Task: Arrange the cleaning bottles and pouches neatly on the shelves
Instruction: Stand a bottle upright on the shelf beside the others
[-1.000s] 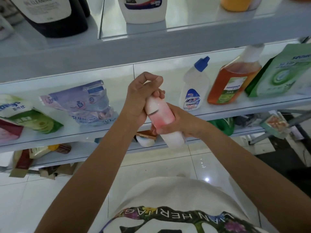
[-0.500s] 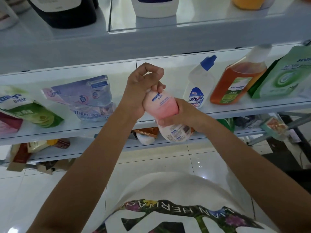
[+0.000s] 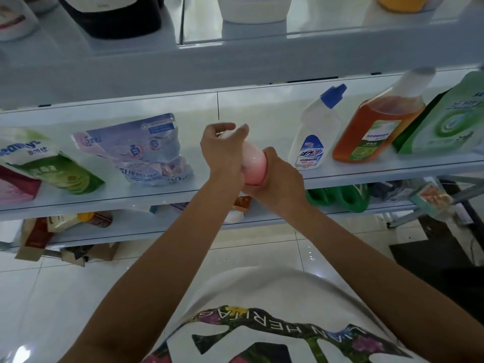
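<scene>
A pink and white bottle [image 3: 252, 163] is held in both hands in front of the middle shelf [image 3: 366, 171]. My left hand [image 3: 222, 150] grips its upper end and hides the cap. My right hand [image 3: 280, 179] is wrapped around its lower body. On the shelf to the right stand a white bottle with a blue cap [image 3: 315, 134], an amber bottle [image 3: 377, 124] and a green pouch [image 3: 450, 121]. To the left lie a pale purple pouch [image 3: 141, 150] and a green and white pouch [image 3: 44, 163].
The top shelf [image 3: 235, 56] carries a dark bottle [image 3: 112, 14], a white jug [image 3: 255, 9] and an orange container [image 3: 403, 2]. Green items [image 3: 337, 197] and boxes [image 3: 60, 239] sit on the lower shelf and floor. White floor tiles [image 3: 78, 297] lie below.
Both hands have carried the pink bottle up and toward the middle shelf, turning it so the label no longer shows. The camera has shifted closer to the shelves.
</scene>
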`<state>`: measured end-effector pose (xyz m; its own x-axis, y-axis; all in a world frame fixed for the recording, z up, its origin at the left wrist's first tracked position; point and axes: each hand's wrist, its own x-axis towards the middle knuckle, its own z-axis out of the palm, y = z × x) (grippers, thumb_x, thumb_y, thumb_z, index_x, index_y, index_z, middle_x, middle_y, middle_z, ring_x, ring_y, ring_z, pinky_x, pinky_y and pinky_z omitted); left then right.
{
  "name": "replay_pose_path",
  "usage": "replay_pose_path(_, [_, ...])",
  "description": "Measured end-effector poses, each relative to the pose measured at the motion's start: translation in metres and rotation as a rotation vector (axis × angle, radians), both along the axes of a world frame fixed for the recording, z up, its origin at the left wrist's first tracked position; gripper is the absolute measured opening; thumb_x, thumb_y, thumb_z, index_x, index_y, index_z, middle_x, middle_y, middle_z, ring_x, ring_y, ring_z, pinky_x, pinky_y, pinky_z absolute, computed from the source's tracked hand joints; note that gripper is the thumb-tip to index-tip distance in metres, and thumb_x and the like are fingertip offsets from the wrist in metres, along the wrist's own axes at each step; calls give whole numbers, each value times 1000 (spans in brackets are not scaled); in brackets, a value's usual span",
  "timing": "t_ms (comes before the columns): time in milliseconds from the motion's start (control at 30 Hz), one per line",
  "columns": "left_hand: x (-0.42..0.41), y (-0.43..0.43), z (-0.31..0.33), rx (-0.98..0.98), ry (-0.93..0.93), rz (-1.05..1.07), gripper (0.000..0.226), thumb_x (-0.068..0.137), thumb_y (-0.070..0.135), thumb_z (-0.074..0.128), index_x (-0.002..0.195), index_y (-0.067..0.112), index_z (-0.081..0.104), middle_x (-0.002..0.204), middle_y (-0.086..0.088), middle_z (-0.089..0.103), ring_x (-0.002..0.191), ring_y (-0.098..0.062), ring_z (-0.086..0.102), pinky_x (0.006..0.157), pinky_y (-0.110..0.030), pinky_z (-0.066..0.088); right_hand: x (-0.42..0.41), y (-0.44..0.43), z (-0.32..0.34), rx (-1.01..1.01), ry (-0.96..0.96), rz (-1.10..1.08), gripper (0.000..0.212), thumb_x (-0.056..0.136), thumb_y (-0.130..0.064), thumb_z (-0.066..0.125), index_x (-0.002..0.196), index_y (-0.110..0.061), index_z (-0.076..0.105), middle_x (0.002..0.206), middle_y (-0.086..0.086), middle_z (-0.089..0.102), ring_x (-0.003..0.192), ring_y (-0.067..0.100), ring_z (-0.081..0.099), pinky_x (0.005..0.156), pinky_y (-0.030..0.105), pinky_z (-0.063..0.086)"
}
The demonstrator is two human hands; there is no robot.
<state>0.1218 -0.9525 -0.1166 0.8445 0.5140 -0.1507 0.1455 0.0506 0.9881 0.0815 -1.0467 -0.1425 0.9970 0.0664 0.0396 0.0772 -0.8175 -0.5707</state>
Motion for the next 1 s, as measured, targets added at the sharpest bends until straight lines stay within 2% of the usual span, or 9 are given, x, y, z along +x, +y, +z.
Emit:
replay_pose_path(67, [1,8,-3,-84,-11,-48,18,76,0,71,83,15,62,84,-4,62,65,-19,64,58,-25,49,7,-8,-1,117,138,153,61,69,-45,78,115,-21,46,96,-9,58,84,16,58,73,31,47])
replay_pose_path(167, [-1,19,-1,-144,-100,-225,26,74,-12,64,70,13,60,65,-2,60,50,-16,57,53,-23,46,17,-27,-2,591,511,385,62,72,-24,80,125,-24,48,113,-7,61,104,12,60,89,32,51])
replay_pose_path(267, [1,25,8,-241,-200,-458,27,75,-15,61,74,12,60,61,0,56,52,-17,55,53,-23,46,19,-44,-13,886,827,434,65,62,-33,84,119,-26,54,114,-7,67,109,12,62,88,29,52])
replay_pose_path(333, [7,29,10,-334,-195,-505,25,78,-13,59,81,12,63,57,2,54,53,-17,54,55,-23,46,18,-46,-18,962,873,415,73,49,-46,88,112,-23,59,104,-7,71,100,11,66,79,25,54])
replay_pose_path(500, [21,31,0,-662,295,-229,12,88,5,62,78,10,58,55,-3,58,56,-17,57,52,-24,51,10,-41,-4,1229,925,154,45,71,-47,63,102,-13,60,87,7,70,72,17,67,59,27,54])
replay_pose_path(667, [19,23,-16,-583,517,-335,32,78,21,78,99,8,59,82,-12,65,70,-27,65,78,-44,57,11,-30,4,782,782,-32,50,73,-48,71,107,-14,57,99,5,67,84,17,65,71,30,54])
replay_pose_path(767, [16,18,-17,-464,502,-430,62,68,13,84,122,6,56,105,-15,69,93,-31,69,84,-50,56,15,-31,0,568,627,-121,54,74,-46,74,111,-17,47,99,-1,61,84,13,60,62,24,47])
replay_pose_path(900, [20,19,-17,-165,204,-578,63,65,-1,81,123,7,58,114,-12,66,103,-30,64,82,-40,56,21,-43,-12,625,531,-39,55,70,-18,82,113,-14,48,111,1,60,104,18,59,79,29,51])
replay_pose_path(1000, [21,15,-16,161,-20,-721,72,56,4,83,123,10,58,117,-7,65,109,-25,60,89,-38,54,37,-44,-19,648,460,-32,56,70,-7,81,115,-13,48,115,0,58,104,15,57,77,22,49])
